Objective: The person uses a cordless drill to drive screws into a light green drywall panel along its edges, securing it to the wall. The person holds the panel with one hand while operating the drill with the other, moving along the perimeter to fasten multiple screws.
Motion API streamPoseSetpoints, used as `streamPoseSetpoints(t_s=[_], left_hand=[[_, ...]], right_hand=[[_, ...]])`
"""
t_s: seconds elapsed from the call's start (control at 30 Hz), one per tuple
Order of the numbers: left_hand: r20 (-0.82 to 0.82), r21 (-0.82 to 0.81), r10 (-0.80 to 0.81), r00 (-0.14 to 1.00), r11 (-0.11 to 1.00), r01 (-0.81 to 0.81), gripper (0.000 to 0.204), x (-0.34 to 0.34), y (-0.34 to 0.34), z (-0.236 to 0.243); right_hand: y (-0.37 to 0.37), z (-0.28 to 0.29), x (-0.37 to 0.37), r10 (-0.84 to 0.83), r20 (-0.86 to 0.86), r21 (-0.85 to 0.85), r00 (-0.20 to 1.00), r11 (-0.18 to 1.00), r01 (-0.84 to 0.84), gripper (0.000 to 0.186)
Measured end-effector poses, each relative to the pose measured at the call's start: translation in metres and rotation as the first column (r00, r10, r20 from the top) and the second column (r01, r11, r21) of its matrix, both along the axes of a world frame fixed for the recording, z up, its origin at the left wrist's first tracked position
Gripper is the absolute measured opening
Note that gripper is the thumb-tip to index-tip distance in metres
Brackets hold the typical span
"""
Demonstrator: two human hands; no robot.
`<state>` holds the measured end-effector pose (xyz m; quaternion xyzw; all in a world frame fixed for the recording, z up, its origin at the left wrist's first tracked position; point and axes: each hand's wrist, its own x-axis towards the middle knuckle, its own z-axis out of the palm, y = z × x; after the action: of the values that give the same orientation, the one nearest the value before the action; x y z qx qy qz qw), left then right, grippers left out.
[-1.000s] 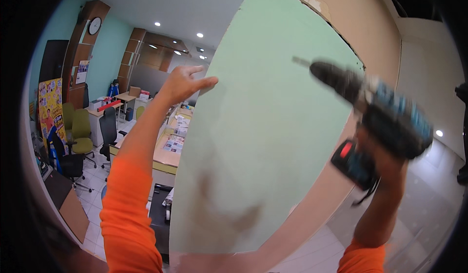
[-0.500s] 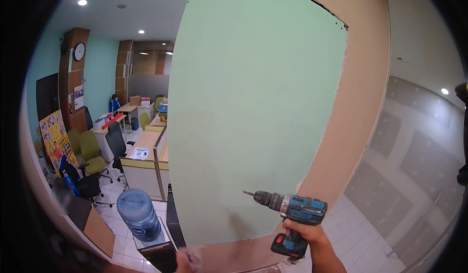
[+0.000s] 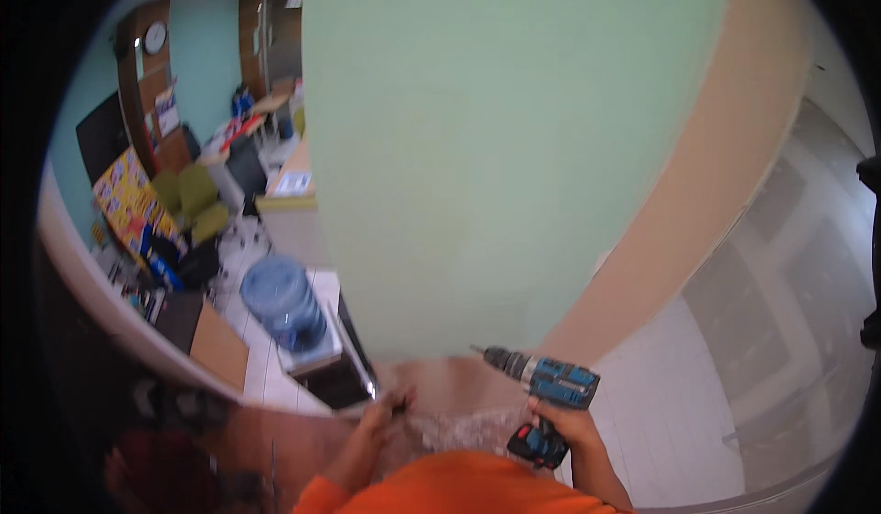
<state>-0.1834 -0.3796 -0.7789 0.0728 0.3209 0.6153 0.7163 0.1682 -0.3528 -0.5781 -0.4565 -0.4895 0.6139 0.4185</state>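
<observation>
My right hand (image 3: 571,424) is wrapped round the grip of a blue and black cordless drill (image 3: 562,383). The drill lies nearly level, with a thin bit in its chuck pointing left towards the pale green wall panel (image 3: 496,174). Whether the bit touches the wall cannot be told. Low in front of the brownish strip under the panel, my left hand (image 3: 387,411) has its fingers drawn together. It is blurred, and a small dark spot shows at the fingertips; what it holds, if anything, I cannot make out.
Left of the panel stands a water dispenser (image 3: 341,381) topped by a large blue water bottle (image 3: 286,298). Desks, green chairs (image 3: 197,193) and a colourful poster board (image 3: 136,204) are farther back. To the right are a tan border (image 3: 684,211) and grey patched boards (image 3: 780,266).
My view has tipped downward, bringing my orange shirt and left forearm into sight. The drill stays in my right hand, slightly higher in the picture. My left hand appears higher and further right.
</observation>
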Motion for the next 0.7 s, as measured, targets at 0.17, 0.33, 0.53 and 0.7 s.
streamPoseSetpoints(t_s=[0.17, 0.33, 0.53, 0.7], left_hand=[[-0.063, -0.134, 0.015, 0.998, 0.991, -0.023, 0.036, 0.017, 0.012, 0.036], [0.01, -0.202, 0.006, 1.0, 0.979, -0.004, 0.027, 0.019, 0.015, 0.019], [0.088, -0.289, 0.212, 0.973, 0.94, -0.179, 0.022, -0.024, 0.028, -0.014], [-0.167, -0.255, 0.283, 0.944, 0.913, -0.319, 0.037, -0.06, 0.042, 0.005]], right_hand=[[0.0, -0.016, 0.004, -0.046, 0.06, -0.127, 0.997, 0.99, 0.054, 0.02], [0.005, -0.027, 0.005, -0.093, 0.097, -0.205, 0.991, 0.972, 0.112, 0.026], [0.007, -0.035, 0.008, -0.084, 0.172, -0.205, 0.982, 0.972, 0.119, 0.029], [0.011, -0.035, 0.014, -0.032, 0.177, -0.178, 0.984, 0.982, 0.064, 0.027]])
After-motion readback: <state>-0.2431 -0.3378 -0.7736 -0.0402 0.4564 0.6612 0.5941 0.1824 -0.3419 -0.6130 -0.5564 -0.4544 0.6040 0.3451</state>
